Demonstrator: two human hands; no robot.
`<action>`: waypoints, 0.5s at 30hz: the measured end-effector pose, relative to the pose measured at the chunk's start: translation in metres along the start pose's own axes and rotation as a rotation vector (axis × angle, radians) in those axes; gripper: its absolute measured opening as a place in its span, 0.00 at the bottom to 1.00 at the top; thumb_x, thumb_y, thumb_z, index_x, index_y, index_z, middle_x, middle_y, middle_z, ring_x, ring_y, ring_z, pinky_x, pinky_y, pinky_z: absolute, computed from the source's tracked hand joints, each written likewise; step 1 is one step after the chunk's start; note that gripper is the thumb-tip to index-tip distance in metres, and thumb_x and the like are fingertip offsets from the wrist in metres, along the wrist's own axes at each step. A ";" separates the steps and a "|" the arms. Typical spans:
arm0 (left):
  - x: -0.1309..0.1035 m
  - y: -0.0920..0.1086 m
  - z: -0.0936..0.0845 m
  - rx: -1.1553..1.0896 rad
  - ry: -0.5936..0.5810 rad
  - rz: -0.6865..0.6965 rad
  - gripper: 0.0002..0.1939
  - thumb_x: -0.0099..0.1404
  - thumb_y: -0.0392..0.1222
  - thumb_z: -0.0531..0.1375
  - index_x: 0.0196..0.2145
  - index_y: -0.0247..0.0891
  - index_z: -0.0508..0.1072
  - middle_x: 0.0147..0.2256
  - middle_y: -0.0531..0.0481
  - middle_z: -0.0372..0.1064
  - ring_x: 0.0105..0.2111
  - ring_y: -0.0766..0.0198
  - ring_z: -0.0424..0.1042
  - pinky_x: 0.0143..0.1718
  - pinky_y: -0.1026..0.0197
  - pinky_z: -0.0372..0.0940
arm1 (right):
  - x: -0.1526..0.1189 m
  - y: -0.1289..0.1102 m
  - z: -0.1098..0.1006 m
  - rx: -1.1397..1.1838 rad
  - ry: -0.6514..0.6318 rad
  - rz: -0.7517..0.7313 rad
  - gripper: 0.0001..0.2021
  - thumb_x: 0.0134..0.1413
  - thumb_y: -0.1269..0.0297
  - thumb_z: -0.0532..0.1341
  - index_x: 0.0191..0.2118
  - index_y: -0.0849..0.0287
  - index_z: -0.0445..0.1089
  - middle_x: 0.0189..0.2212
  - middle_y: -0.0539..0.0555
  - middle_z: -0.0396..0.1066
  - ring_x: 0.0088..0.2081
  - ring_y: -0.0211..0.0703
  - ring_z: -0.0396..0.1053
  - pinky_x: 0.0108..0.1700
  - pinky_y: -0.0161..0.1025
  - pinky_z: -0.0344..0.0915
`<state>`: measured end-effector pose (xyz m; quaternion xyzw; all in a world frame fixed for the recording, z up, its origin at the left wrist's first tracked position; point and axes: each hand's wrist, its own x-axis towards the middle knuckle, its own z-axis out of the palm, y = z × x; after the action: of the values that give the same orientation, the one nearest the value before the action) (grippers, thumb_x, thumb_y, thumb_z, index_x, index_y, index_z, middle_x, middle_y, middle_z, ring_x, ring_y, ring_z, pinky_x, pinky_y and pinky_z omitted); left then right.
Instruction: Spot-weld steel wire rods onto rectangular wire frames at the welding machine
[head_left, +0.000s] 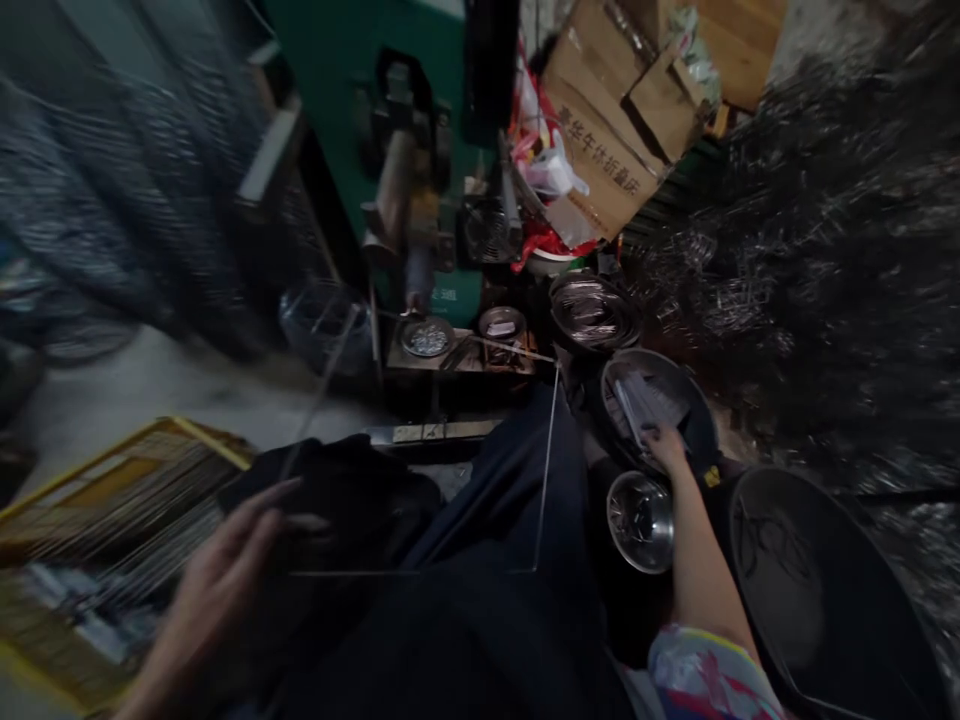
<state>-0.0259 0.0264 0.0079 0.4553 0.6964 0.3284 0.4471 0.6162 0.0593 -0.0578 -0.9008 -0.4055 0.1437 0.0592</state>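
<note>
My left hand (238, 552), at the lower left, is closed on a thin metal wire frame (549, 460), bent with square corners, that reaches across above my lap. Motion blur softens the fingers and the near end of the wire. On the right, my right hand (664, 446) reaches into a round dark basin (703, 405), its fingers closed on a bundle of pale, narrow strips (636, 400). A shiny metal bowl (619, 515) with small dark pieces inside stands just below that basin.
Ahead stands a green machine (457, 290) with a small dish of metal bits (427, 338) on its ledge. A yellow crate (161, 430) of wire rods is at left. Coiled wire (592, 310), a large black tub (840, 590), a cardboard box (600, 130) and heaped wire pieces (810, 220) occupy the right.
</note>
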 end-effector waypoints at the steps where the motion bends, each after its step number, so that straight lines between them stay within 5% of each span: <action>1: -0.007 -0.009 0.002 -0.102 -0.076 -0.080 0.47 0.54 0.73 0.59 0.61 0.39 0.63 0.37 0.46 0.79 0.36 0.50 0.78 0.38 0.56 0.74 | -0.006 -0.003 -0.004 0.035 0.009 -0.016 0.17 0.57 0.66 0.59 0.51 0.67 0.72 0.41 0.63 0.77 0.41 0.48 0.75 0.39 0.36 0.68; 5: -0.037 -0.035 0.007 -0.375 -0.332 -0.351 0.52 0.52 0.59 0.70 0.68 0.42 0.54 0.38 0.45 0.79 0.32 0.52 0.77 0.32 0.59 0.72 | -0.035 -0.022 -0.017 0.293 0.040 -0.100 0.22 0.58 0.58 0.55 0.50 0.68 0.73 0.26 0.57 0.75 0.22 0.43 0.71 0.25 0.37 0.68; 7: -0.050 -0.040 0.009 -0.507 -0.386 -0.423 0.54 0.54 0.52 0.72 0.70 0.46 0.48 0.34 0.46 0.78 0.29 0.55 0.77 0.26 0.63 0.68 | -0.055 -0.041 -0.022 0.573 0.063 -0.180 0.25 0.54 0.52 0.60 0.48 0.68 0.75 0.25 0.57 0.75 0.21 0.44 0.71 0.24 0.38 0.69; 10: -0.062 -0.046 0.007 -0.724 -0.361 -0.416 0.55 0.56 0.47 0.71 0.71 0.48 0.42 0.29 0.47 0.76 0.26 0.57 0.76 0.24 0.65 0.67 | -0.093 -0.077 -0.033 0.809 -0.009 -0.376 0.26 0.51 0.47 0.65 0.48 0.63 0.77 0.39 0.62 0.79 0.38 0.52 0.78 0.39 0.45 0.76; 12: -0.065 -0.051 0.004 -0.795 -0.312 -0.401 0.56 0.57 0.45 0.70 0.71 0.48 0.39 0.26 0.48 0.75 0.24 0.58 0.75 0.23 0.66 0.66 | -0.119 -0.102 -0.044 0.754 -0.123 -0.542 0.26 0.53 0.47 0.65 0.53 0.59 0.75 0.51 0.62 0.75 0.53 0.57 0.73 0.53 0.51 0.71; 15: -0.065 -0.057 0.001 -0.802 -0.277 -0.390 0.57 0.57 0.44 0.70 0.71 0.47 0.37 0.25 0.48 0.74 0.22 0.59 0.74 0.19 0.68 0.64 | -0.153 -0.130 -0.062 0.610 -0.241 -0.718 0.30 0.54 0.49 0.67 0.60 0.54 0.70 0.59 0.59 0.69 0.63 0.57 0.62 0.64 0.52 0.60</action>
<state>-0.0322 -0.0545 -0.0204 0.1466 0.5207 0.4179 0.7298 0.4463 0.0317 0.0626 -0.6226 -0.6339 0.3298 0.3191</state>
